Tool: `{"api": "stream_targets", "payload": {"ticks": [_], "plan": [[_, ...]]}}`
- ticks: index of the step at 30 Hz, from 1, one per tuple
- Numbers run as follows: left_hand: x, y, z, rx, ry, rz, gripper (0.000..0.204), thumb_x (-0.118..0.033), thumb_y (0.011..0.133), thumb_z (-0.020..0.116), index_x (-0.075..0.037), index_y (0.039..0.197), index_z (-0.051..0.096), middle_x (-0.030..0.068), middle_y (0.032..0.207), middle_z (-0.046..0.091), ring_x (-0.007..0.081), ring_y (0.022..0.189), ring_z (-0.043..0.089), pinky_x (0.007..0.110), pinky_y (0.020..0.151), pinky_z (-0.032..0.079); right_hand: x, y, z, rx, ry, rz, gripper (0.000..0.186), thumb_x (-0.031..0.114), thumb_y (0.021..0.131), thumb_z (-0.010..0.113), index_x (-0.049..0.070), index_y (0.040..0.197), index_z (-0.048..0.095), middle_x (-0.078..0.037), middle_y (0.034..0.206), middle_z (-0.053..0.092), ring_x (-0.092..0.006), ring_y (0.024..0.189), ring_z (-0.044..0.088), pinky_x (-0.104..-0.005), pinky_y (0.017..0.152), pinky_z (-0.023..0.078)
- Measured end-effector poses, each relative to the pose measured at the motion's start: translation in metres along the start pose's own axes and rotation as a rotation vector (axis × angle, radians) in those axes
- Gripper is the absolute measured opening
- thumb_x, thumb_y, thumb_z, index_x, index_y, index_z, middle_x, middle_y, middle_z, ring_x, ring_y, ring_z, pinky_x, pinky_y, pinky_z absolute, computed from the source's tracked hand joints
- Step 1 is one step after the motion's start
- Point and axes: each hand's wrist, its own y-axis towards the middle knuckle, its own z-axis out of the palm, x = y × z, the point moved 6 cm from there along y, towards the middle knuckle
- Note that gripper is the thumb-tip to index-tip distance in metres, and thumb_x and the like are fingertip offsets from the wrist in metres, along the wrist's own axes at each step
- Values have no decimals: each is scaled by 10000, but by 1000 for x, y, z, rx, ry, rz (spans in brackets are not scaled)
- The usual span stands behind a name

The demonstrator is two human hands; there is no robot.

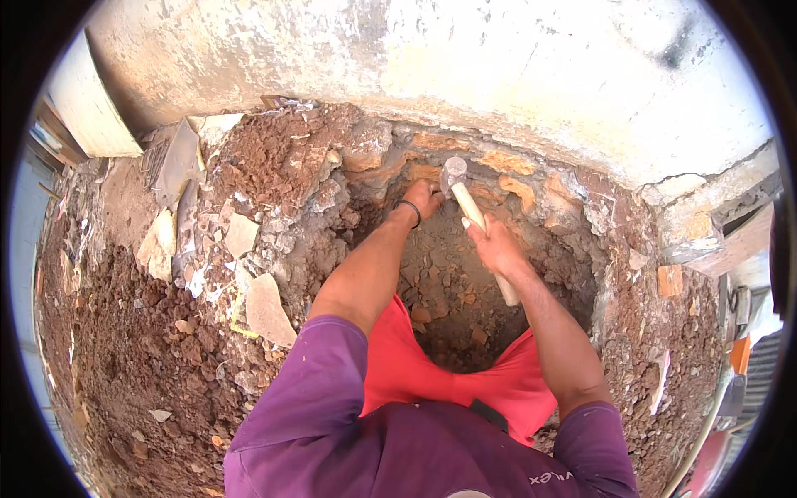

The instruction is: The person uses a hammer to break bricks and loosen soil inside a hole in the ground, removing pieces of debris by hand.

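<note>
My right hand is wrapped round the pale wooden handle of a hammer. Its grey metal head points up toward the wall, close beside my left hand. That left hand, with a dark band at the wrist, is closed against the exposed brickwork at the far side of the pit. Whatever its fingers grip is hidden. Below both hands lies the pit floor, strewn with broken orange and grey chips.
A weathered plaster wall rises beyond the pit. Left of it are heaped brown soil, flat broken slabs and a shovel blade. At the right lie a brick piece and a wooden board.
</note>
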Motion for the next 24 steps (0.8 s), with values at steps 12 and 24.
{"api": "stream_targets", "payload": {"ticks": [12,24], "plan": [[3,-3,20,115,122,19,329,-263,922,665,-20,1138,712,249,1040,710,379,986,681,453,894,502,-39,2,17,-12,251,31,352,359,1013,569,20,1096,521,-106,705,605,-243,506,581,-427,492,478],[13,-68,96,342,491,-183,312,-273,969,574,-17,1071,722,249,1057,708,376,1014,692,460,871,565,-131,-96,45,-16,848,446,397,495,1022,530,101,1006,490,-9,644,498,-125,464,513,-319,415,464]]}}
